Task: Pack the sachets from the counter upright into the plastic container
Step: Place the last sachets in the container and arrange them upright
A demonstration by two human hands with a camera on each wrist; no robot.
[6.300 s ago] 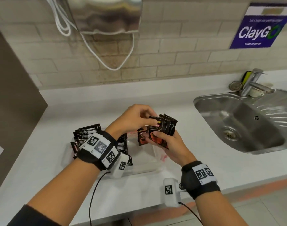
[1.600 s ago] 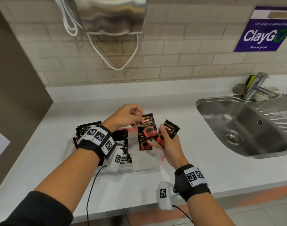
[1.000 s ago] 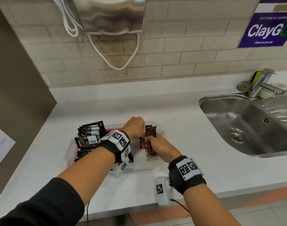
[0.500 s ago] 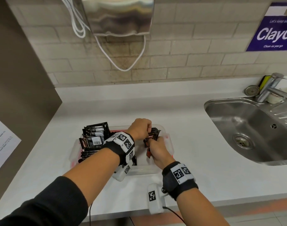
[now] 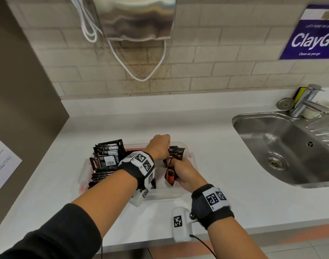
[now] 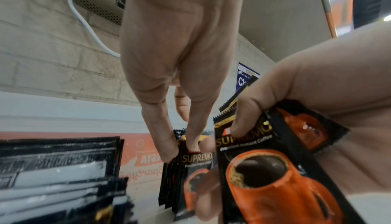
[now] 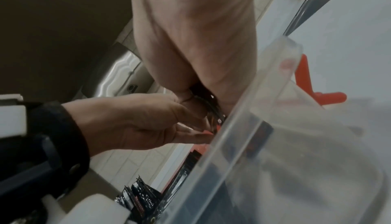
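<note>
Left hand (image 5: 160,146) pinches upright sachets (image 5: 175,153) inside container (image 5: 165,193) on bench (image 5: 216,165). Right hand (image 5: 184,172) grips more sachets. Best: keep row braced, slide new ones in vertically.

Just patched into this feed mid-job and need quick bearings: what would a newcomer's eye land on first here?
Both hands meet over the clear plastic container at the counter's middle: the left hand pinches upright sachets standing inside, and the right hand grips more sachets with an orange cup print. Black sachets fill the container's left end, and a steel sink sits at right.
</note>
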